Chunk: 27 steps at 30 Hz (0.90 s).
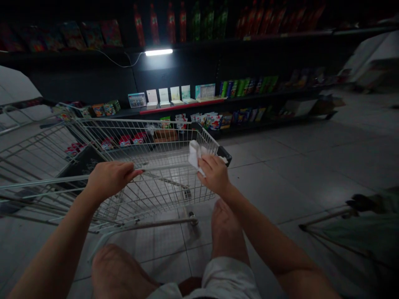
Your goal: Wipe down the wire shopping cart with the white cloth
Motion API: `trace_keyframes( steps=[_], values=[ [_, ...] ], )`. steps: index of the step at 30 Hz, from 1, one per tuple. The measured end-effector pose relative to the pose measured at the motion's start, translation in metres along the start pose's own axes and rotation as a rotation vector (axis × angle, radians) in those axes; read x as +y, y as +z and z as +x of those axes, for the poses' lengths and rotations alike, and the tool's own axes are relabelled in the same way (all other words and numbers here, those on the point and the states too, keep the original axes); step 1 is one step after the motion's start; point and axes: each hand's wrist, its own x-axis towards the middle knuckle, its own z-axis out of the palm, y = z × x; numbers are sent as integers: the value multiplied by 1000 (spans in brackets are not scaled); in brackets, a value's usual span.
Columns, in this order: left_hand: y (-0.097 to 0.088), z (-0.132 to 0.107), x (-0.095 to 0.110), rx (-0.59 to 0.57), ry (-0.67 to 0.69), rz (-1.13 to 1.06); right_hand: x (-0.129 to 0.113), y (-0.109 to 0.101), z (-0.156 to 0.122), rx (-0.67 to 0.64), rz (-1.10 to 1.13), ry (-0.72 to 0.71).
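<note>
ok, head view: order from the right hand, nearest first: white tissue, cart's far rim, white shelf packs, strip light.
1. White tissue: in the right hand.
2. Cart's far rim: ahead, across the basket.
3. White shelf packs: beyond the cart.
4. Strip light: above them.

Top-shelf bottles (171, 25) at 12 o'clock blur into darkness; the right hand (215, 174) partly hides a white cloth (195, 155).
</note>
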Motion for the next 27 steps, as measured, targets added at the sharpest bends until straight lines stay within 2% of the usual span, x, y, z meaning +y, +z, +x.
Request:
trace_keyframes(
  steps=[2, 5, 7, 9, 11, 13, 15, 17, 19, 21, 22, 23, 25, 27],
  values=[
    [1, -2, -6, -3, 10, -16, -3, 1, -6, 26, -31, 129],
    [2, 0, -10, -19, -1, -10, -40, 8, 11, 1, -35, 269],
    [5, 0, -15, -19, -27, 7, -67, 10, 30, -77, 8, 262],
    [9, -2, -23, -11, -47, 10, -79, 6, 46, -178, 53, 176],
    [13, -5, -34, -7, -63, -6, -72, -7, 54, -279, 79, 39],
    [16, -10, -44, -18, -81, -31, -52, -25, 54, -388, 70, -60],
    [19, -14, -52, -26, -97, -54, -34, -41, 50, -471, 30, -68],
    [21, -16, -56, -15, -86, -79, -31, -43, 46, -433, 26, -71],
    [22, -17, -56, -2, -52, -113, -46, -27, 40, -246, 102, -138],
    [22, -18, -55, -9, -28, -144, -71, 6, 29, -21, 217, -262],
    [21, -18, -55, -24, -31, -152, -84, 25, 22, 47, 271, -345],
    [20, -18, -54, -46, -46, -152, -95, 43, 14, 80, 319, -429],
    [18, -18, -53, -95, -85, -133, -107, 73, 0, 48, 377, -567],
    [16, -18, -52, -127, -113, -110, -107, 88, -7, -20, 388, -643]
  ],
)
